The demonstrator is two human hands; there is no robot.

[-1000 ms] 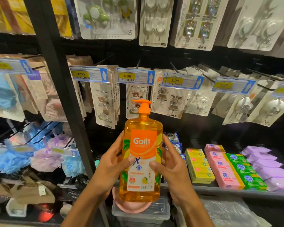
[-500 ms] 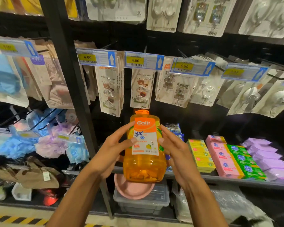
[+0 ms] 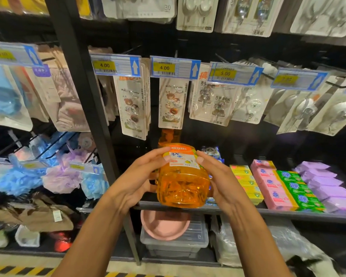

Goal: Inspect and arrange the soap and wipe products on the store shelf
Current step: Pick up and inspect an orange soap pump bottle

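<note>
Soap bottle (image 3: 183,184) between left hand (image 3: 140,176), right hand (image 3: 220,178), pump (image 3: 169,135) blurred

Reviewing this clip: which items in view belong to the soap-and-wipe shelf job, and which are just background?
Job: orange soap bottle, held tilted between left hand and right hand; yellow soap boxes, pink soap packs, green soap packs and purple wipe packs on the shelf.
Background: hanging hook packs, price tags, bath poufs, pink basin, clear storage box.
</note>
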